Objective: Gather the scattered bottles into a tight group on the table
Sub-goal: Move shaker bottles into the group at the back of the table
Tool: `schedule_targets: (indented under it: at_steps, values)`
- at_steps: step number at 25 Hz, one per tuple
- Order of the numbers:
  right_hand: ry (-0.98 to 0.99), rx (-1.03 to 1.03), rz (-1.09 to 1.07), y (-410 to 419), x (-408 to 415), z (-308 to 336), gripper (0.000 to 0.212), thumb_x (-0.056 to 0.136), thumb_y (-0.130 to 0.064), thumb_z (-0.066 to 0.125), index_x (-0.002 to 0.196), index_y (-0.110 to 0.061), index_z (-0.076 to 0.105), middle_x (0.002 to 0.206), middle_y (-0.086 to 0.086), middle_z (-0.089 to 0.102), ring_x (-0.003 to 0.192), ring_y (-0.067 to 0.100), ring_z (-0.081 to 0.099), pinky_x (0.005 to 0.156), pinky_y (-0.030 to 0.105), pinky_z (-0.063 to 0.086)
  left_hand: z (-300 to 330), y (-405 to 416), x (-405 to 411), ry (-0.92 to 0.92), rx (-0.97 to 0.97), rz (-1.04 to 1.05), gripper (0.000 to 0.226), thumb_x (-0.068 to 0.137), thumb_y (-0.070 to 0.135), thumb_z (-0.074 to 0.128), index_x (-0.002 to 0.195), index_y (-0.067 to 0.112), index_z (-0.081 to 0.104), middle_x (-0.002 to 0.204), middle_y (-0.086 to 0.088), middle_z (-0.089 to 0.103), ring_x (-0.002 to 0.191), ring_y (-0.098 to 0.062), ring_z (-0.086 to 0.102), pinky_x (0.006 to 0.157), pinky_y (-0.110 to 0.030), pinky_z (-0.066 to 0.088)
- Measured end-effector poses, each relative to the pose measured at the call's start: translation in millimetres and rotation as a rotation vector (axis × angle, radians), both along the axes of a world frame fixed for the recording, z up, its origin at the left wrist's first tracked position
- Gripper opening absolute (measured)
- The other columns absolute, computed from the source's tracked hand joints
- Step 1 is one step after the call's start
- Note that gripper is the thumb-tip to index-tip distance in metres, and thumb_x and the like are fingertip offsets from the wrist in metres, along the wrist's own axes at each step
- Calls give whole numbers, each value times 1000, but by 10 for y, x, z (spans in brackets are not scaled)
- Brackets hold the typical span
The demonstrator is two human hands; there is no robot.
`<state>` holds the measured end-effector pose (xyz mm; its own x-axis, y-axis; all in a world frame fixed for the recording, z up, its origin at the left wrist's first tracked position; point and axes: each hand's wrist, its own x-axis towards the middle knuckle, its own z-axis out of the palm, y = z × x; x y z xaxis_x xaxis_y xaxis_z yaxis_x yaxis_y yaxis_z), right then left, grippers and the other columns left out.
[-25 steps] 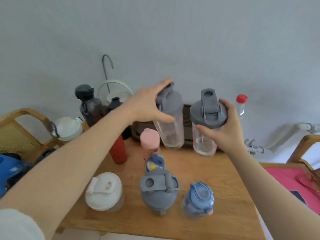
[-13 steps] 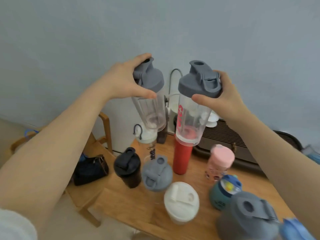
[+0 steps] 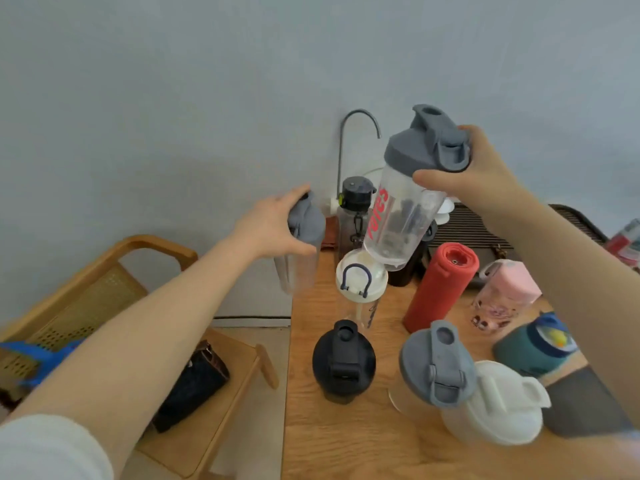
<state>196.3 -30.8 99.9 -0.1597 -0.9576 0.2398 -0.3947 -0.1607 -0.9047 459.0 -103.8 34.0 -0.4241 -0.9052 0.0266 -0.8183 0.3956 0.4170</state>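
Note:
My left hand (image 3: 268,225) grips the grey lid of a clear shaker bottle (image 3: 299,268), held low at the table's far left edge. My right hand (image 3: 481,164) holds a second grey-lidded clear shaker with red lettering (image 3: 401,209) tilted in the air above the back of the table. On the wooden table (image 3: 346,441) stand a white-lidded bottle with a loop (image 3: 360,278), a black shaker (image 3: 343,362), a red bottle (image 3: 440,285), a grey-lidded shaker (image 3: 436,368), a white-lidded shaker (image 3: 498,407), a pink bottle (image 3: 502,292) and a teal bottle (image 3: 536,344).
A dark bottle with a black cap (image 3: 353,216) stands at the back by a curved metal faucet (image 3: 356,133). A dark slatted tray (image 3: 485,226) lies at the back right. Left of the table is a wooden chair (image 3: 114,271) holding a dark bag (image 3: 194,386).
Both hands lifted the two grey-lidded shakers off the back of the table and carried them left. The left one has since come down low at the table's left edge; the right one stays raised.

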Motion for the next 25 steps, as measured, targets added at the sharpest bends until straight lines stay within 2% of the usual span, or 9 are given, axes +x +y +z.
schedule_targets:
  at_steps: [4,9,12,14,15,17,21,23,25]
  values:
    - [-40,26,-133,49,-113,-12,48,78,-6,70,111,-20,38,94,-12,51,80,-2,55,55,7,46,-517,-151,-152,40,94,-35,107,65,40,78,145,35,8,140,-15,39,125,-35,41,97,-47,45]
    - [58,151,-67,102,-243,-106,57,76,-8,72,120,-22,37,101,-16,53,86,-7,55,69,11,47,-837,-279,-332,31,162,-17,107,66,42,78,145,35,6,142,-13,33,126,-36,40,97,-47,45]
    - [48,194,-32,17,-300,-111,53,76,-8,71,118,-22,40,99,-13,55,87,0,57,71,18,45,-742,-365,-362,-63,219,-77,103,73,42,72,146,29,1,151,-15,21,136,-35,27,108,-47,34]
    - [50,172,-6,-27,-369,-57,52,76,-5,71,115,-21,41,98,-12,55,85,-1,58,70,18,47,-538,-260,-379,31,107,-155,84,82,39,62,146,22,9,156,-9,13,142,-28,12,115,-42,19]
    - [41,150,3,-45,-410,-21,52,76,-4,71,114,-22,41,97,-13,55,83,-4,58,70,17,48,-431,-167,-403,122,30,-199,74,85,40,55,145,20,18,155,-6,17,142,-23,13,115,-37,17]
    - [33,128,49,-81,-458,36,55,72,-8,76,111,-26,42,97,-15,55,81,-8,59,72,16,48,-263,59,-492,185,-28,-257,69,80,52,52,139,21,32,148,0,33,136,-17,26,109,-32,25]
    - [222,236,193,-163,-417,-78,64,70,-12,79,117,-26,38,100,-16,54,91,-1,57,77,21,45,-296,302,-789,-246,115,-276,89,64,61,68,137,30,27,137,4,44,119,-21,49,90,-38,49]
    - [338,272,252,-166,-371,-204,69,69,-14,78,122,-26,35,102,-18,54,94,2,58,76,21,46,-347,328,-854,-189,240,-227,96,61,57,73,139,30,23,134,0,47,116,-24,51,89,-42,50]
    - [361,298,289,-145,-339,-310,77,66,-16,80,127,-23,34,102,-17,55,96,5,59,78,20,48,-352,389,-818,-139,251,-199,92,63,52,74,137,32,24,126,-2,49,110,-24,52,87,-41,51]
